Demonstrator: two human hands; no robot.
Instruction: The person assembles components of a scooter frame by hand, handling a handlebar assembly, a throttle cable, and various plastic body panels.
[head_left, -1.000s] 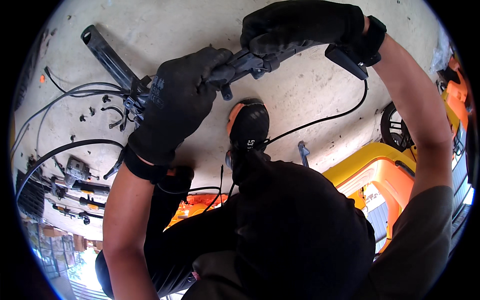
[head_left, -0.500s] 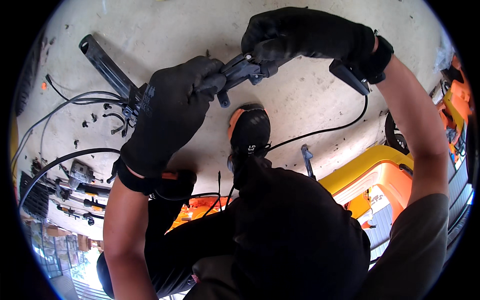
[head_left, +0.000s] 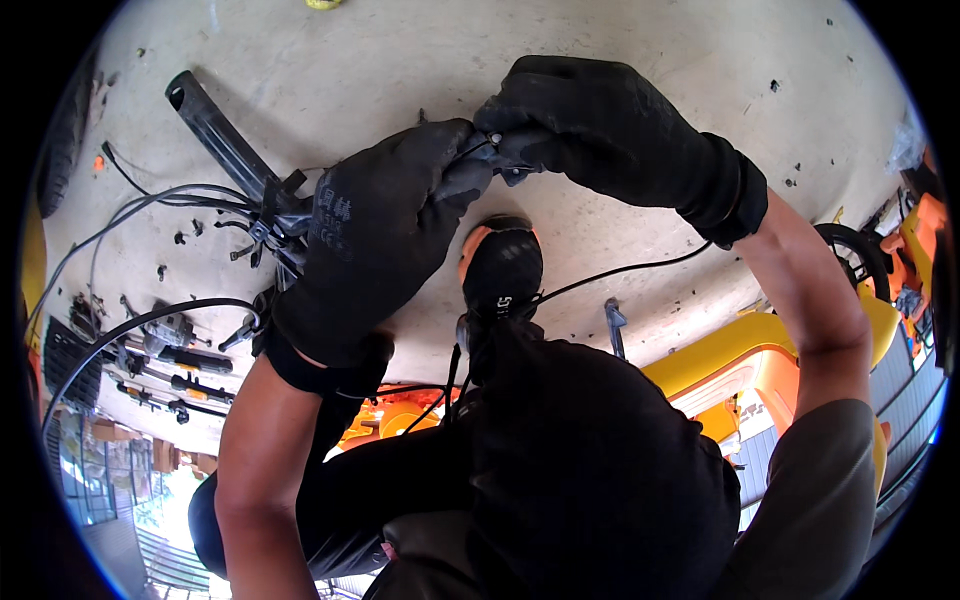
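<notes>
both gloved; left hand and right hand each pinching the small dark metal cable fitting over the concrete floor

The place looked like an open repair workshop or garage yard. The ground was a bare, stained concrete floor strewn with small bits of debris. Black cables trailed across it beside a long black metal bar, and hand tools lay in a loose row at the left. Yellow and orange machine bodywork and a black tyre stood at the right.
</notes>
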